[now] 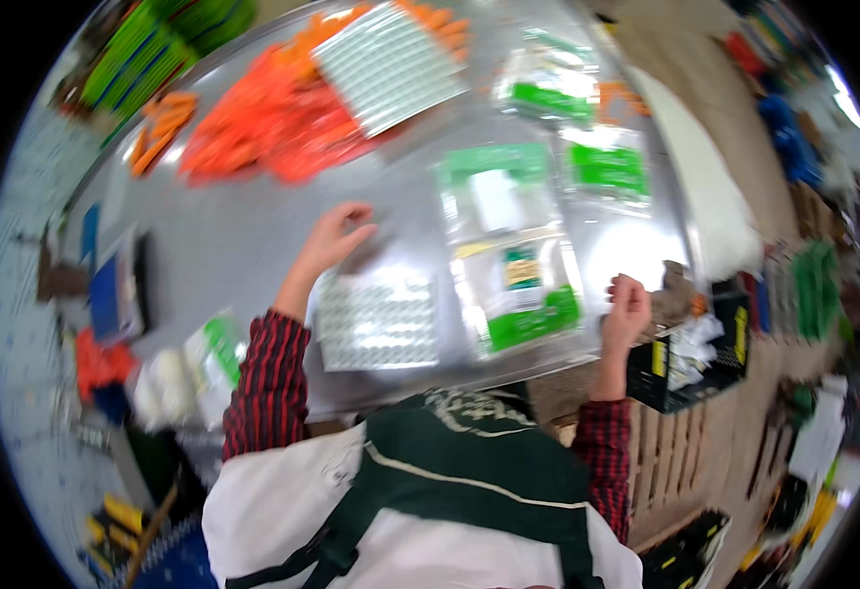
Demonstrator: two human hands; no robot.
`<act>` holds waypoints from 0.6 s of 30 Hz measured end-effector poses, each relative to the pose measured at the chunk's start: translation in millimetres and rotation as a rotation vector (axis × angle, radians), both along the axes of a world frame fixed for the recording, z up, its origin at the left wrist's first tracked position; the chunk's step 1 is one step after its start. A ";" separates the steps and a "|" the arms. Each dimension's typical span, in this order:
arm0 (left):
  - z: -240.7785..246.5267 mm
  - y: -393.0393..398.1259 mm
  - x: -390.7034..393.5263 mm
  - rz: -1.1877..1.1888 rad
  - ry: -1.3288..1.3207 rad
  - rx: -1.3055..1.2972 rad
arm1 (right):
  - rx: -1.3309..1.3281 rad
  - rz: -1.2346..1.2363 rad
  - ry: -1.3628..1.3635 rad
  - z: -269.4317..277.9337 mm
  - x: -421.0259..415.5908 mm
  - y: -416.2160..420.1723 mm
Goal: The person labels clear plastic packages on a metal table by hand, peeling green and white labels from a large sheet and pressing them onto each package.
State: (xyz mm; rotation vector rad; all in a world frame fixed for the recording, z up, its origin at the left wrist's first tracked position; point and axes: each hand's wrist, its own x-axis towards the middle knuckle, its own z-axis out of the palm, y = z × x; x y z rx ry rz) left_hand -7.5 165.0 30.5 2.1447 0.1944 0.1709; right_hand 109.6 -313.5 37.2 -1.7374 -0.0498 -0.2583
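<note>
My left hand (pixel 338 237) hovers over the metal table, thumb and fingers apart, with nothing visible between them. Just below it lies a shiny sheet with a repeating grid pattern (pixel 378 322). My right hand (pixel 627 305) is at the table's right edge with its fingers curled; blur hides whether it holds something small. Between my hands is a clear plastic bag with a green printed band (pixel 533 322), a label showing in its middle. Above it rests another clear bag with a green top (pixel 494 158), a white rectangular piece (pixel 496 200) on it.
A black crate (pixel 704 386) with crumpled plastic stands beside the right edge. Carrots (pixel 161 131) and a red-orange plastic bag (pixel 275 125) lie at the far side, under another patterned sheet (pixel 389 70). More green-printed bags (pixel 610 166) lie far right; a blue box (pixel 115 291) is left.
</note>
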 end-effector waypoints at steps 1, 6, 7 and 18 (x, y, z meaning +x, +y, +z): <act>4.4 12.9 -16.6 -0.064 -0.024 0.115 | 0.029 0.043 0.022 0.3 -5.5 8.5; -9.7 17.3 -67.7 -0.245 0.274 0.284 | -0.296 0.467 0.049 -2.0 -19.9 89.3; -9.1 8.8 -68.3 -0.270 0.332 0.312 | -0.309 0.590 -0.001 -11.7 -24.0 104.8; 102.9 -26.8 -79.4 0.036 0.182 -0.589 | -0.684 0.991 -0.230 43.1 -53.0 219.1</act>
